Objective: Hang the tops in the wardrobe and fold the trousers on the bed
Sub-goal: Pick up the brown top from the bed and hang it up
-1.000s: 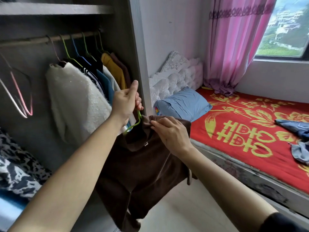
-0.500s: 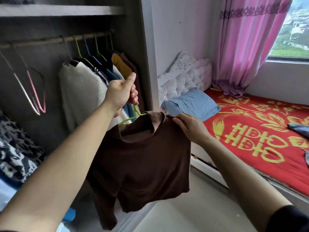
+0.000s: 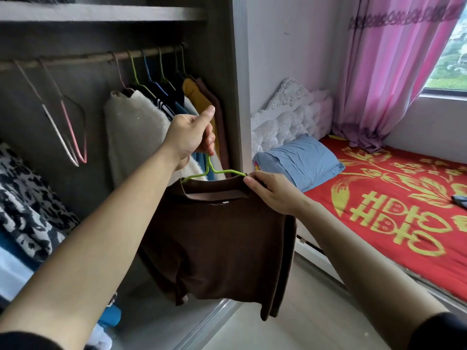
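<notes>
My left hand (image 3: 189,137) is closed round the neck of a green hanger (image 3: 214,171), thumb sticking up, fingers curled over the wire; the hook is hidden in my fist. The hanger sits below the rail (image 3: 88,58) and out in front of it, not hooked on. The brown top (image 3: 217,236) hangs from it, collar over the wire, body dropping straight down. My right hand (image 3: 273,193) pinches the top's collar at the hanger's end farther from the rail, thumb on top of the cloth, the other fingers hidden under it.

At the rail's end nearest my left hand a row of clothes hangs on coloured hangers: a fuzzy white jumper (image 3: 136,132), dark and striped pieces, a yellow top (image 3: 192,92). Towards the rail's other end hang two bare hangers (image 3: 73,137), one pink, one pale. Below that end lies a black-and-white patterned cloth (image 3: 27,205). A shelf (image 3: 101,12) runs just above the rail.

Beyond the rail's crowded end, past the side panel (image 3: 238,72), is the bed (image 3: 379,198) with a red and gold cover and a blue pillow (image 3: 300,160). A pink curtain (image 3: 384,72) hangs there. A scrap of blue cloth (image 3: 461,200) lies on the cover, well apart from the rail and cut off by the edge; I cannot tell what it is.
</notes>
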The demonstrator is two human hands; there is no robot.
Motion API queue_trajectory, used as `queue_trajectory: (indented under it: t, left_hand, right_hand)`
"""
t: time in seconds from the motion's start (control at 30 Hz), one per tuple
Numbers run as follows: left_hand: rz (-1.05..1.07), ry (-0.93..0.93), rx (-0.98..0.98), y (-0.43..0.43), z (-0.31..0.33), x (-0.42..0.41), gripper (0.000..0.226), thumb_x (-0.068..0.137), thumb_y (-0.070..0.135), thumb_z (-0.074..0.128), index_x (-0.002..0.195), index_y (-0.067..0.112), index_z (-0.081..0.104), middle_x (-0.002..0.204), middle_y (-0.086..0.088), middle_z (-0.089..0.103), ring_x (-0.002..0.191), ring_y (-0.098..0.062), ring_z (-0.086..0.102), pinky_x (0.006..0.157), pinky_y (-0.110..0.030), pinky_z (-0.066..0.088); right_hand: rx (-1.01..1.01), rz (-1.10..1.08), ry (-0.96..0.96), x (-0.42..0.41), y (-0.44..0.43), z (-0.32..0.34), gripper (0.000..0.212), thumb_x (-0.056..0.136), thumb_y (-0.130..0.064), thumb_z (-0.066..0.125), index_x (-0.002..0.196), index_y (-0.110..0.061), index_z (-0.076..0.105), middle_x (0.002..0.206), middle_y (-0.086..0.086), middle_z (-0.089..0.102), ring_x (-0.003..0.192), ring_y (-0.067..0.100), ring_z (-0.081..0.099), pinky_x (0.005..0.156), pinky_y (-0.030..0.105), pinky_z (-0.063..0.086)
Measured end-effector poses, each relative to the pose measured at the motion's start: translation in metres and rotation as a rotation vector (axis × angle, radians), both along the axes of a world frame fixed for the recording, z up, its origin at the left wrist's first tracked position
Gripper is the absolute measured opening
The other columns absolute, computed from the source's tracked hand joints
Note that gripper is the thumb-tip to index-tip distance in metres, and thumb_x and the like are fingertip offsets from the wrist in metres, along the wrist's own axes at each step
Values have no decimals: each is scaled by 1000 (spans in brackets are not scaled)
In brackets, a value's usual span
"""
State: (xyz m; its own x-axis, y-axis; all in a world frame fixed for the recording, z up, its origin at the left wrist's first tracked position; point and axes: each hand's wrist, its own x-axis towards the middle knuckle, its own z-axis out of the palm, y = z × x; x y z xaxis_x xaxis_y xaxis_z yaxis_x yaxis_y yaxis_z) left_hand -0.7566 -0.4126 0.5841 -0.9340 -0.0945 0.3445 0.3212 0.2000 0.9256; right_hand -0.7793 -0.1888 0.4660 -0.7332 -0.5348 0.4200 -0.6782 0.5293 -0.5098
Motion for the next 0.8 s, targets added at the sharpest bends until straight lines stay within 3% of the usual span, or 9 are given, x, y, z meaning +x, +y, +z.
queue_trajectory:
  t: [0.1, 0.2, 0.3, 0.37, 0.47, 0.57, 0.63, 0.7, 0.8]
  left_hand:
    - [44, 29, 30, -21, 6, 6, 50, 81, 64, 68, 70, 16, 62, 61, -10, 65, 54, -25, 65, 55, -31, 55]
    - [139, 79, 81, -51, 0, 6, 53, 87, 68, 55, 99, 17, 61, 90, -9, 73, 86, -21, 72, 66, -32, 59]
    - [450, 174, -161, -88, -35, 16, 28, 98, 33, 47, 110, 10, 57, 110, -8, 62, 104, -20, 60, 85, -28, 46]
    - [778, 214, -300, -111, -72, 32, 25, 87, 5, 52, 111, -1, 55, 115, -19, 56, 108, -32, 53, 88, -26, 36]
    - [1117, 139, -329, -138, -126, 50, 40, 73, 2, 63, 112, -2, 52, 116, -23, 53, 108, -38, 50, 89, -29, 30]
    - [736, -128, -148, -153, -156, 43, 59, 78, 7, 72, 125, 7, 37, 125, -11, 46, 112, -27, 51, 96, -30, 40]
    - [559, -211, -153, -158, -162, 36, 55, 79, 11, 76, 123, 16, 43, 119, -2, 56, 104, -17, 56, 89, -31, 45]
    - [606, -115, -295, -164, -160, 31, 25, 81, 10, 75, 97, 18, 57, 93, 2, 64, 82, -16, 60, 69, -26, 43]
    - [610, 12, -433, -180, -145, 26, 30, 88, 3, 65, 69, 22, 52, 65, 6, 55, 60, -16, 52, 51, -22, 34]
  right_hand:
    - [-55, 13, 30, -2, -12, 6, 32, 103, -50, 45, 107, -26, 67, 79, -3, 66, 73, 12, 63, 70, 40, 52]
    - [-69, -101, 167, -10, -23, 9, 32, 101, -54, 44, 106, -31, 66, 70, -9, 61, 64, 9, 58, 61, 36, 48]
    - [-92, -188, 201, -18, -30, 7, 31, 101, -52, 45, 106, -29, 66, 71, -9, 62, 64, 13, 59, 59, 38, 48]
    - [-104, -237, 215, -23, -31, 6, 31, 101, -52, 44, 104, -29, 66, 74, -8, 64, 68, 16, 61, 59, 37, 47]
    - [-114, -285, 215, -29, -35, 9, 33, 102, -52, 44, 99, -28, 66, 75, -5, 65, 71, 20, 62, 60, 38, 48]
    - [-150, -269, 180, -32, -38, 13, 34, 102, -51, 44, 95, -25, 66, 72, -3, 64, 67, 16, 60, 61, 44, 50]
    - [-180, -242, 175, -32, -39, 16, 35, 102, -50, 46, 92, -24, 66, 69, -4, 63, 64, 11, 59, 60, 44, 50]
    - [-195, -226, 169, -32, -41, 18, 34, 101, -51, 46, 90, -25, 65, 67, -5, 63, 63, 9, 59, 60, 42, 49]
    - [-163, -266, 224, -34, -35, 23, 32, 101, -52, 46, 82, -30, 60, 63, -9, 60, 60, 7, 57, 55, 34, 45]
